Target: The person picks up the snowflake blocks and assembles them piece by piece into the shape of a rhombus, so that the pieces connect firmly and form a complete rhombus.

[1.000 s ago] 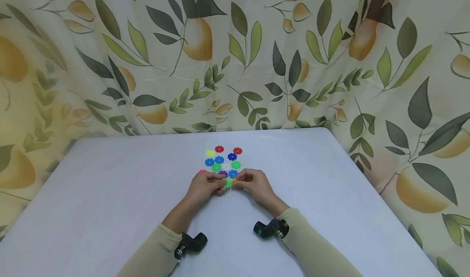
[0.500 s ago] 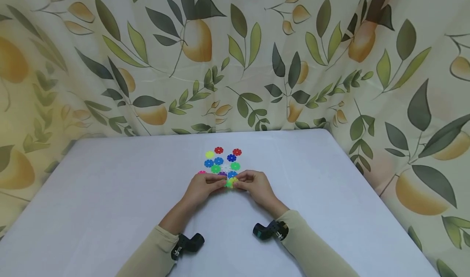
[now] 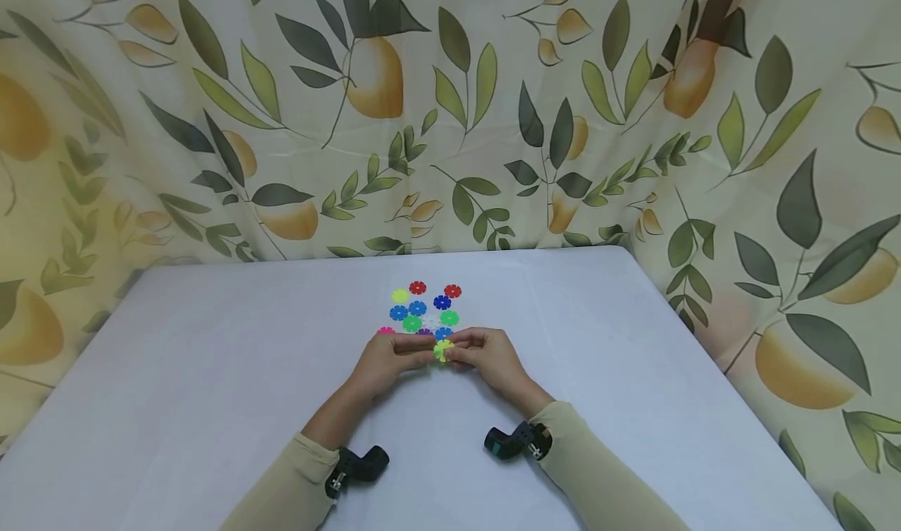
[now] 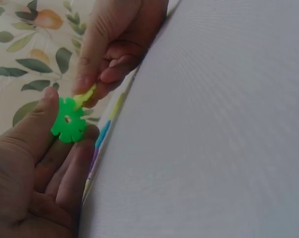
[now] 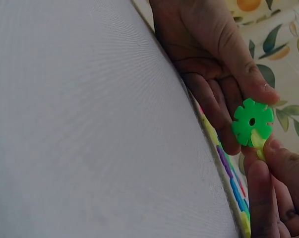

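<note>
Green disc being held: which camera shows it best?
The right wrist view: the held green disc looks large, face and centre hole plain, a yellow disc overlapping its edge. The left wrist view shows face and hole, slightly smaller; the head view shows only a small patch.

Head view's looking forward and down across the white cloth-covered counter (image 3: 232, 343); close in, both wrist views share the green notched plastic disc (image 4: 67, 130)!

Draped indoor space: fruit-print fabric (image 3: 479, 187), white table (image 3: 232, 343).
</note>
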The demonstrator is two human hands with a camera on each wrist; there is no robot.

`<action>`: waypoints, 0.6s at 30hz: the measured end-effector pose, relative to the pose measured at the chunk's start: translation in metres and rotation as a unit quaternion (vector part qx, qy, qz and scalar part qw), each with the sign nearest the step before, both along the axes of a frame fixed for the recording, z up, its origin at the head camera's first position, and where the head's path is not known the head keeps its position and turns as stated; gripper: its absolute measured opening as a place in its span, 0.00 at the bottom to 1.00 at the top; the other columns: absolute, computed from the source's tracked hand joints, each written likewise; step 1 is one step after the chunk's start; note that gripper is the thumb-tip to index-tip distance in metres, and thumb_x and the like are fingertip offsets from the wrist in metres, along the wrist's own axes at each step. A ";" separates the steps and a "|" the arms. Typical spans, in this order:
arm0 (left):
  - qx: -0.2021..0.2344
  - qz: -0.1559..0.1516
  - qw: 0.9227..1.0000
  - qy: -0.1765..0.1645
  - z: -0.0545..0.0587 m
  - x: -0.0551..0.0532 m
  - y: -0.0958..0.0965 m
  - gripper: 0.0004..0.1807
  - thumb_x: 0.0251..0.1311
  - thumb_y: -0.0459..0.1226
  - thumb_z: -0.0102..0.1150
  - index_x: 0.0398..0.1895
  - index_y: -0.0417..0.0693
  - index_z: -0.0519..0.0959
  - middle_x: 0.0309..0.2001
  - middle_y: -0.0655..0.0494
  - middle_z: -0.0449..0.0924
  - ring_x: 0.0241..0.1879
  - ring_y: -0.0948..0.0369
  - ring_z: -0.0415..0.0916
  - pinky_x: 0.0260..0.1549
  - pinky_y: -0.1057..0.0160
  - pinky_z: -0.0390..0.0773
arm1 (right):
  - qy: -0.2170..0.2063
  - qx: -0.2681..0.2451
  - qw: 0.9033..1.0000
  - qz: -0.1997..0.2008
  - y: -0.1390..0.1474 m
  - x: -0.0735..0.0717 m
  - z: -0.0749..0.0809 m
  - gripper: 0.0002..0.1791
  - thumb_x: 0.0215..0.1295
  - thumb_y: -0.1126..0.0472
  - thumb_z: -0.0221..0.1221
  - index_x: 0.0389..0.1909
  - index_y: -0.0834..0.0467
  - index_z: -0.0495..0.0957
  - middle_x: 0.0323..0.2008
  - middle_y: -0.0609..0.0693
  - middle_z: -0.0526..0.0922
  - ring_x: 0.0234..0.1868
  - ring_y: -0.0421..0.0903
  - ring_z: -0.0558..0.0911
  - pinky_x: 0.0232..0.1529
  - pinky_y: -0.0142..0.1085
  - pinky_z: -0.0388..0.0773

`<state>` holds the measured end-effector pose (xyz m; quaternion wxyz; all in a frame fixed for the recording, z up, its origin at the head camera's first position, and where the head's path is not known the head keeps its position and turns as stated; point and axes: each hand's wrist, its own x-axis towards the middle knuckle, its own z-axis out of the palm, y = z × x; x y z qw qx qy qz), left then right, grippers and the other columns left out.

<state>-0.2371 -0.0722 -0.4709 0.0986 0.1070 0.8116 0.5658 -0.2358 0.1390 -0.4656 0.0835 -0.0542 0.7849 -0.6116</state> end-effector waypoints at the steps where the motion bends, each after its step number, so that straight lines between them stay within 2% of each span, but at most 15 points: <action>1: -0.004 0.001 1.000 0.002 -0.001 0.000 0.000 0.21 0.55 0.50 0.71 0.52 0.56 0.85 0.53 0.58 0.84 0.59 0.57 0.77 0.58 0.51 0.76 | -0.001 0.000 1.000 0.001 0.000 0.000 0.000 0.14 0.60 0.61 0.68 0.45 0.64 0.84 0.35 0.53 0.88 0.31 0.43 0.84 0.36 0.32 0.84; 8: -0.011 0.007 1.000 0.017 -0.002 0.000 0.002 0.18 0.57 0.50 0.68 0.50 0.57 0.86 0.52 0.56 0.84 0.56 0.58 0.79 0.54 0.55 0.79 | 0.000 0.009 1.000 0.005 0.001 -0.001 0.000 0.15 0.62 0.59 0.67 0.47 0.62 0.84 0.36 0.52 0.88 0.32 0.42 0.84 0.35 0.31 0.82; 13: 0.001 0.015 1.000 0.010 -0.001 0.001 0.003 0.16 0.59 0.47 0.67 0.49 0.54 0.87 0.51 0.54 0.85 0.46 0.62 0.82 0.46 0.63 0.82 | 0.001 0.014 1.000 0.017 0.002 0.000 0.002 0.15 0.61 0.57 0.67 0.46 0.61 0.85 0.36 0.51 0.88 0.32 0.42 0.84 0.37 0.30 0.81; 18: 0.007 0.019 1.000 -0.001 -0.001 0.001 0.004 0.14 0.61 0.44 0.66 0.49 0.52 0.86 0.50 0.53 0.85 0.42 0.64 0.83 0.44 0.65 0.82 | 0.001 0.016 1.000 0.024 0.001 0.000 0.003 0.15 0.62 0.58 0.67 0.47 0.61 0.85 0.38 0.52 0.88 0.35 0.42 0.85 0.39 0.32 0.82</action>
